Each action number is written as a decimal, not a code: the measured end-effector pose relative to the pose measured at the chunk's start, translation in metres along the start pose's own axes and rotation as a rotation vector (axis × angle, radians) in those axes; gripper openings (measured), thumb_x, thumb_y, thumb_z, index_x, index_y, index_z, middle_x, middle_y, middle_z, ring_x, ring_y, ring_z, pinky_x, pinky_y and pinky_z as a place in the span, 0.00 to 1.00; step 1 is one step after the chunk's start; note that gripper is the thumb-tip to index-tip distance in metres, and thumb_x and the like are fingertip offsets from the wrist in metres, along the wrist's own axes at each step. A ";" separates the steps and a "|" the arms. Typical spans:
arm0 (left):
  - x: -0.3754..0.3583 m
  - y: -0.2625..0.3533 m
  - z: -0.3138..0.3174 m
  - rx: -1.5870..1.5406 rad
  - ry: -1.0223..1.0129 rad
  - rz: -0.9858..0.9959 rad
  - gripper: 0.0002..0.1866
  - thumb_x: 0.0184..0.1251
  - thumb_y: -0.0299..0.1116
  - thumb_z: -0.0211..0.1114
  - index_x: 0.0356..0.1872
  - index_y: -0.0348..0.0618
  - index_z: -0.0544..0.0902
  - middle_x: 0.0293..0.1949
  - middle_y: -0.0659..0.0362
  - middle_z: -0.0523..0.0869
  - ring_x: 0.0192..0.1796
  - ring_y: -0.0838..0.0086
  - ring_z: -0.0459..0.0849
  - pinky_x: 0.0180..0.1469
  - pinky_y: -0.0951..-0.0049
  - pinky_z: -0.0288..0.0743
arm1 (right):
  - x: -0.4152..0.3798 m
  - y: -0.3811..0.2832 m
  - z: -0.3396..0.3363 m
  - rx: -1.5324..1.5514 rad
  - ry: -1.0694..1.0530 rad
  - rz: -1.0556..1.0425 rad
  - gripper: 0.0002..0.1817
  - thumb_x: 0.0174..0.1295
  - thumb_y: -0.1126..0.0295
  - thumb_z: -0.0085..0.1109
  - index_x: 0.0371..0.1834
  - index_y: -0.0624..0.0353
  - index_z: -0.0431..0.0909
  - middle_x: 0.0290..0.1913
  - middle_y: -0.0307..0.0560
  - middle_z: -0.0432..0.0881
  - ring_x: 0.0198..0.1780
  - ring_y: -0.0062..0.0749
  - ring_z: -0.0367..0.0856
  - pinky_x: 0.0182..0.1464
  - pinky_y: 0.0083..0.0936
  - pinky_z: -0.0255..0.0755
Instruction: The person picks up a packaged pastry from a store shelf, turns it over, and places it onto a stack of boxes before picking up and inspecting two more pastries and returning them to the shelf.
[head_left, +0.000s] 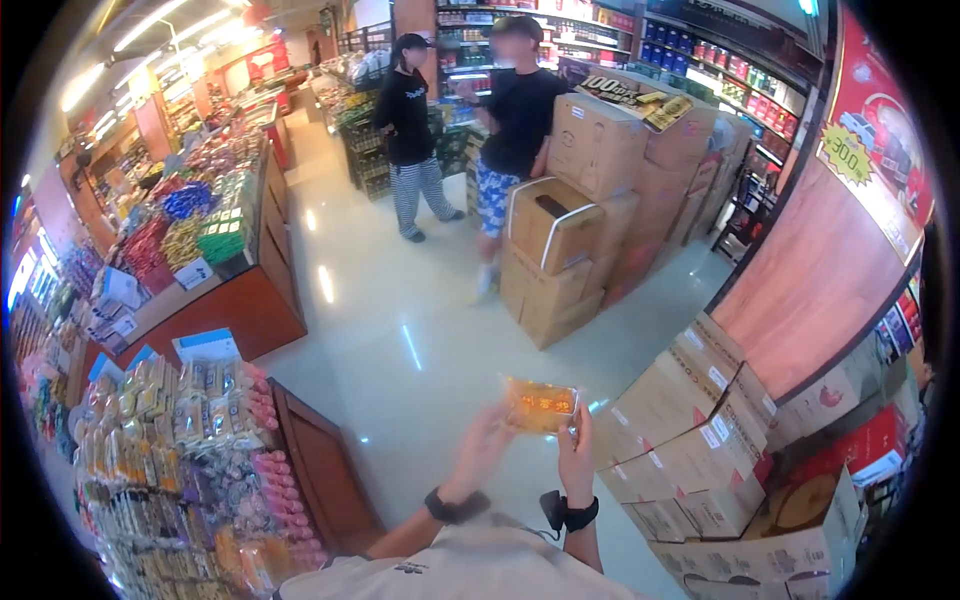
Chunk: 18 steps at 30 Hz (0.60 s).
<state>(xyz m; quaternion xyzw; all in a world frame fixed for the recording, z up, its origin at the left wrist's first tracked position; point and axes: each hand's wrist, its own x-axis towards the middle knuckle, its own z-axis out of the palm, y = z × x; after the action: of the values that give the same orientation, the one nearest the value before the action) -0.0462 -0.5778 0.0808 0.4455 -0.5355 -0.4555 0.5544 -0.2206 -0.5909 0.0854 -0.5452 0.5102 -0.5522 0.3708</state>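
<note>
A clear-wrapped packet of golden-orange food point(543, 406) with lettering on its front is held up over the aisle floor. My right hand point(575, 445) grips its right end, thumb at the lower corner. At the packet's left end is my left hand point(485, 442), smeared by motion, so whether its fingers hold the wrapper cannot be made out. Dark bands circle both wrists. To the left stands a display of packaged snacks point(180, 450) in rows, with pink packs along its right edge.
Stacked cartons point(690, 430) stand close on the right, beside a wood-look pillar point(800, 260). Taller boxes point(560, 270) rise ahead. Two people, one in striped trousers point(422, 190), one in blue patterned shorts point(493, 200), stand by them. A candy counter point(250, 305) lies ahead left.
</note>
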 end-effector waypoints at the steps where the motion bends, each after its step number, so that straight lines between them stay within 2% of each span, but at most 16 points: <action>1: 0.002 0.004 -0.003 -0.006 -0.016 0.007 0.22 0.74 0.29 0.56 0.67 0.38 0.66 0.61 0.56 0.74 0.60 0.73 0.76 0.61 0.69 0.71 | 0.001 0.007 0.002 -0.032 0.020 -0.020 0.30 0.68 0.71 0.52 0.72 0.69 0.57 0.64 0.61 0.73 0.64 0.42 0.74 0.62 0.33 0.69; 5: 0.010 -0.018 -0.015 -0.060 -0.056 0.023 0.20 0.73 0.26 0.54 0.64 0.38 0.69 0.56 0.58 0.77 0.56 0.75 0.77 0.59 0.70 0.72 | -0.008 0.012 0.012 -0.014 0.038 0.051 0.31 0.67 0.71 0.55 0.72 0.66 0.58 0.61 0.60 0.76 0.61 0.41 0.76 0.60 0.32 0.70; 7: 0.015 -0.029 -0.022 0.045 -0.096 0.072 0.19 0.72 0.25 0.54 0.62 0.37 0.70 0.54 0.58 0.78 0.54 0.75 0.78 0.59 0.70 0.73 | -0.014 0.004 0.013 -0.059 0.053 0.102 0.31 0.66 0.71 0.56 0.73 0.63 0.59 0.59 0.59 0.77 0.59 0.40 0.77 0.57 0.31 0.72; 9: 0.020 0.002 -0.009 -0.324 -0.085 -0.235 0.17 0.72 0.25 0.54 0.59 0.36 0.72 0.52 0.57 0.79 0.54 0.74 0.79 0.59 0.70 0.73 | -0.026 0.007 0.004 -0.138 0.103 0.124 0.32 0.66 0.71 0.57 0.73 0.60 0.59 0.58 0.58 0.78 0.57 0.39 0.79 0.54 0.30 0.74; 11: 0.029 -0.004 -0.003 -0.251 -0.154 -0.193 0.17 0.72 0.25 0.54 0.60 0.35 0.72 0.53 0.56 0.79 0.55 0.74 0.79 0.60 0.71 0.72 | -0.024 0.017 0.000 -0.214 0.149 0.085 0.32 0.66 0.71 0.58 0.73 0.58 0.60 0.57 0.57 0.78 0.56 0.37 0.79 0.50 0.28 0.75; 14: 0.044 -0.012 0.008 -0.133 -0.234 -0.147 0.17 0.72 0.25 0.55 0.60 0.35 0.72 0.53 0.55 0.79 0.56 0.73 0.78 0.61 0.72 0.71 | -0.016 0.007 -0.019 -0.157 0.137 0.225 0.30 0.68 0.73 0.54 0.72 0.65 0.59 0.65 0.54 0.73 0.63 0.33 0.73 0.56 0.25 0.72; 18: 0.071 -0.048 0.048 -0.142 -0.325 -0.099 0.17 0.72 0.25 0.55 0.60 0.35 0.71 0.54 0.55 0.79 0.57 0.72 0.78 0.62 0.71 0.70 | 0.006 0.042 -0.050 -0.212 0.246 0.148 0.30 0.68 0.73 0.55 0.73 0.63 0.60 0.64 0.53 0.73 0.62 0.32 0.74 0.55 0.25 0.73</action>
<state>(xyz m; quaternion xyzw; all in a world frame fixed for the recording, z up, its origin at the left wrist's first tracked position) -0.0948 -0.6573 0.0481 0.3513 -0.5621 -0.5848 0.4675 -0.2770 -0.5976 0.0517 -0.4706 0.6458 -0.5290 0.2858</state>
